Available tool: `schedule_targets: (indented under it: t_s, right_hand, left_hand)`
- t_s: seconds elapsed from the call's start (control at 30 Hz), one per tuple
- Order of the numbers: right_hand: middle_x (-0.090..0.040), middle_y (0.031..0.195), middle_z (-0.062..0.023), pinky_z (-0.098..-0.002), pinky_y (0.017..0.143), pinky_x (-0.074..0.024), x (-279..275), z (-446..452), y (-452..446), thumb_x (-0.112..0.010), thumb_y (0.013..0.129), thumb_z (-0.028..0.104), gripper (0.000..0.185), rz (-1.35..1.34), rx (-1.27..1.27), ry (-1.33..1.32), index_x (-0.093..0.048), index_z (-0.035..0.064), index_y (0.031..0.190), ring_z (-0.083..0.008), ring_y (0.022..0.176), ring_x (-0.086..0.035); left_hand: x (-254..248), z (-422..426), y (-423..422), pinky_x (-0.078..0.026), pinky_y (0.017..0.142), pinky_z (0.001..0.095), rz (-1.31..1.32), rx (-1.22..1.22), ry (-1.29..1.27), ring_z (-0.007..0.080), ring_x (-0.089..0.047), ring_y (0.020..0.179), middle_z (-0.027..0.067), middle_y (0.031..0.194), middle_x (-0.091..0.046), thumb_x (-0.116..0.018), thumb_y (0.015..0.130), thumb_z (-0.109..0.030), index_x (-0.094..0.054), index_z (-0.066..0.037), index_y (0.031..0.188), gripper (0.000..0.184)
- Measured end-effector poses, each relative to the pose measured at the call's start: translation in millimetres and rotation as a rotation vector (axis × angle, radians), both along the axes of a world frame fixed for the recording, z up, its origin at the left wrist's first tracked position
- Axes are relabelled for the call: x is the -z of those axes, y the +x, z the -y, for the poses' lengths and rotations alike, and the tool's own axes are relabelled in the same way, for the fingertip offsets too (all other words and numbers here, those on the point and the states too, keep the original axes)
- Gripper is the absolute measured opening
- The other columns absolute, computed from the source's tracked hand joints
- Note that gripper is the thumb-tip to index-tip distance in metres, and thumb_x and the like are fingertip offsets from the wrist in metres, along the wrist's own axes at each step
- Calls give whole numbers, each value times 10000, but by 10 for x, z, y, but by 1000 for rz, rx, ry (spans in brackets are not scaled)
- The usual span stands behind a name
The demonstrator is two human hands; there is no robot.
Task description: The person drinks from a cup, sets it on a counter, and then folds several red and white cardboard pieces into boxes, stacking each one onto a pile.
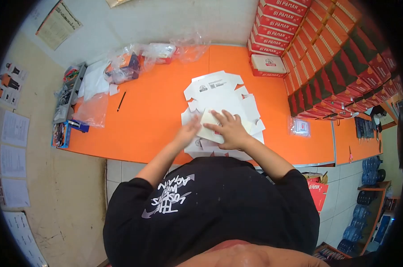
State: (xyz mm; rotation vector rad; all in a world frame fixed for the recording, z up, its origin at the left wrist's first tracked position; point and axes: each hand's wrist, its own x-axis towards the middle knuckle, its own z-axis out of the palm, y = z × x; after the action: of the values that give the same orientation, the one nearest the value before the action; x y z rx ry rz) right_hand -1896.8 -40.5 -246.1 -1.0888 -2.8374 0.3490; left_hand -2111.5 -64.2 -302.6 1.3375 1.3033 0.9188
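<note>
Flat white die-cut cardboard sheets [223, 95] with printed logos lie on the orange table, in front of my body. On top of them is a smaller cream-coloured piece [211, 135], partly hidden under my fingers. My right hand [230, 131] lies over this piece with its fingers spread. At the piece's left edge is my left hand [188, 132], slightly blurred; whether its fingers pinch anything is unclear.
Red boxes [279, 20] are stacked at the back right, beside rows of orange and dark boxes [335, 84]. A black pencil [122, 101], plastic bags [93, 110] and a grey tray [70, 93] are on the left. A small plastic-wrapped pack [300, 127] lies right.
</note>
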Motion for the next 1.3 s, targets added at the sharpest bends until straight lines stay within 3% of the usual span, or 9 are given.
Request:
schedule_targets:
  t_s: [0.3,0.53,0.63,0.73,0.8,0.9,0.97,1.17,1.3]
  right_hand:
    - [-225,1443,-95,-556,904,-289,453,41,19,-713,559,368,806,34,-3,-65,-403,338,1302,-367,1282,-249]
    - [-238,1436,-127,-547,935,-270,548,73,94,-610,728,440,641,-36,-7,-13,-400,282,1313,-370,1285,-249]
    - [-324,1370,-195,-508,972,-295,669,153,253,-493,866,306,499,-28,571,89,-395,62,1290,-340,1254,-329]
    - [-425,1273,-224,-418,948,-356,935,244,607,-462,888,240,446,-578,745,-378,-396,18,1269,-349,1174,-419]
    - [-502,1165,-216,-385,928,-381,943,278,547,-455,882,181,367,-580,779,-190,-451,9,1206,-343,1098,-471]
    - [-518,1091,-210,-396,902,-386,995,228,613,-447,878,137,263,-785,806,-233,-506,-2,1093,-350,1041,-489]
    - [-517,1091,-211,-386,897,-391,924,59,730,-454,874,138,267,-818,790,-220,-505,-3,1095,-351,1040,-489]
    - [-457,1236,-131,-471,944,-312,216,-277,633,-614,775,202,448,-459,447,168,-482,108,1192,-313,1145,-422]
    - [-449,1229,-59,-540,959,-231,293,-833,858,-682,678,227,591,-342,377,503,-462,231,1227,-279,1168,-386]
  left_hand:
    - [388,83,134,-161,1009,603,-705,265,-83,466,-261,1257,244,1282,-425,-285,937,-311,-352,4,1316,497]
    - [658,-159,386,-127,1022,603,-444,-5,-74,440,-249,1275,213,1323,-395,-248,943,-305,-391,0,1294,486]
    - [329,-157,408,-96,1007,641,-711,36,-140,417,-259,1281,148,1326,-420,-229,944,-308,-416,-19,1279,480]
    - [324,-205,391,-83,995,661,-808,134,-159,422,-261,1278,152,1320,-426,-226,944,-299,-428,-19,1269,474]
    - [296,-249,328,-66,1015,629,-827,226,-174,414,-232,1295,146,1361,-377,-226,942,-313,-406,-8,1288,495]
    - [354,-263,328,-97,1051,552,-639,174,-99,375,-219,1315,151,1403,-316,-299,936,-274,-292,1,1353,499]
    - [40,-191,474,-157,1067,465,148,154,-15,328,-239,1313,161,1429,-252,-379,920,-208,-153,0,1396,566]
    - [-212,-619,853,-290,1015,405,588,-245,-375,271,-346,1254,144,1402,-265,-421,920,-187,3,-56,1416,666]
    - [-575,-1201,1319,-334,970,390,661,-76,-271,263,-397,1204,145,1376,-289,-421,928,-280,30,-97,1420,693]
